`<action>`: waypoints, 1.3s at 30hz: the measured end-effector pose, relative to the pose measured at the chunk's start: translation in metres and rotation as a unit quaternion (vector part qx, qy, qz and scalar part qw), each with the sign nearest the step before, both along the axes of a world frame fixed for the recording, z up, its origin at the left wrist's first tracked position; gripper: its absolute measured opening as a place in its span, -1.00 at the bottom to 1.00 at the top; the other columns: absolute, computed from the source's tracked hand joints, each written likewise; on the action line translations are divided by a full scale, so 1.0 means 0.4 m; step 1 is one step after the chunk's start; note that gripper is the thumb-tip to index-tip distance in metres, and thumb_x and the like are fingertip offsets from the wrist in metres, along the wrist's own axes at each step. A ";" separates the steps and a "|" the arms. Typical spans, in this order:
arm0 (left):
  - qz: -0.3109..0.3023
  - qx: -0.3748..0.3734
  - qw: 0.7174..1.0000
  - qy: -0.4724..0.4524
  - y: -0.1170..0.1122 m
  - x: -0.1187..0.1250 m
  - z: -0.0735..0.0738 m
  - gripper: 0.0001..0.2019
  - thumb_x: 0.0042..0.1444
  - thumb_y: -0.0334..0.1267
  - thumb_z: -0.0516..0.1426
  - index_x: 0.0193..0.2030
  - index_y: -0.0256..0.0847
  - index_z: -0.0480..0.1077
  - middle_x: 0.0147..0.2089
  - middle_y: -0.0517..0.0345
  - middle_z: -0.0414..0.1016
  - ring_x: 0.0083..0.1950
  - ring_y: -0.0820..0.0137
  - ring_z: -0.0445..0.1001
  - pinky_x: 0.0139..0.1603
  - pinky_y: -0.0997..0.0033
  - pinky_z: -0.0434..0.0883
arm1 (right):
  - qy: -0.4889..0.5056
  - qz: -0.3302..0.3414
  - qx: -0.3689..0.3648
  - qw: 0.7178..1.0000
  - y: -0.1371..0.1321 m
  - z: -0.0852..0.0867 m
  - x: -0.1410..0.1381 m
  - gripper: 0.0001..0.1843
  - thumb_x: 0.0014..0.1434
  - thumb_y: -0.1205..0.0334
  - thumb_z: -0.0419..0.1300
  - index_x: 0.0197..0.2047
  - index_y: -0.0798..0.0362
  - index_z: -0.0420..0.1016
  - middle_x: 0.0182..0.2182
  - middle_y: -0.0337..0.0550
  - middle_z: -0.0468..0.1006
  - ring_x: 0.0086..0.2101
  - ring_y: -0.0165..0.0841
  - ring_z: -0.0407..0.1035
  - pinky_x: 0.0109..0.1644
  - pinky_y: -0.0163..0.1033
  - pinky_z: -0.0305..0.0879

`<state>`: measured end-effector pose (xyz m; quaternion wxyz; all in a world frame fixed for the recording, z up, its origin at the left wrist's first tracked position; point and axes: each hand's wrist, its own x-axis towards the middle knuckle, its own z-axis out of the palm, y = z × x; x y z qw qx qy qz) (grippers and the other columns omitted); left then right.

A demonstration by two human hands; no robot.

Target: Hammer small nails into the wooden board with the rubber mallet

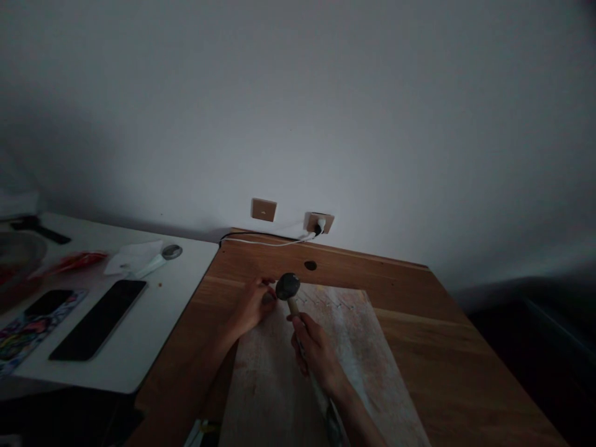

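My right hand point(316, 351) is wrapped round the handle of a hammer point(287, 287) with a dark rounded head. The head is over the far left part of a pale, worn wooden board point(270, 385). My left hand point(254, 305) lies at the board's far left corner, just left of the hammer head, with its fingers curled in a pinch. Anything between those fingertips is too small and dark to make out. A row of thin nails point(328, 302) stands tilted along the board's far side, right of the hammer head.
The board rests on a brown wooden table point(447, 347) with a cable hole point(310, 265). Cables run to a wall socket point(320, 222) behind. On the white table point(153, 323) at left are a black phone point(100, 320), a patterned item point(40, 326) and a red package point(79, 262).
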<state>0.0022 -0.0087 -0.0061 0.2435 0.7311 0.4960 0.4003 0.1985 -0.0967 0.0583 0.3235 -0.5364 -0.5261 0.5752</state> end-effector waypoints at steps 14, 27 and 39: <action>0.006 -0.015 1.000 -0.026 0.007 -0.002 -0.016 -0.84 0.00 -0.48 0.29 -0.28 -0.16 0.60 0.11 -0.07 0.54 0.19 0.06 0.48 0.25 -0.03 0.40 | -0.056 -0.009 0.014 0.998 -0.001 -0.019 -0.008 -0.34 0.29 -0.48 -0.05 -0.15 0.01 0.34 -0.59 -0.46 0.28 -0.71 -0.54 0.13 -0.72 -0.42 0.06; 0.000 -0.006 0.999 -0.042 0.009 -0.001 -0.023 -0.78 -0.04 -0.49 0.27 -0.25 -0.15 0.61 0.06 -0.05 0.57 0.13 0.09 0.50 0.22 0.02 0.40 | -0.066 0.010 0.028 0.997 0.004 -0.019 -0.001 -0.37 0.30 -0.44 -0.01 -0.19 0.01 0.35 -0.62 -0.45 0.27 -0.73 -0.52 0.14 -0.70 -0.40 0.01; -0.010 -0.003 0.999 -0.034 0.007 -0.004 -0.017 -0.84 0.04 -0.45 0.24 -0.30 -0.14 0.62 0.08 -0.04 0.57 0.13 0.12 0.51 0.19 0.08 0.44 | -0.056 -0.010 0.030 0.998 -0.009 -0.008 -0.007 -0.35 0.33 -0.42 -0.05 -0.10 0.05 0.37 -0.63 -0.48 0.25 -0.75 -0.53 0.11 -0.73 -0.41 0.01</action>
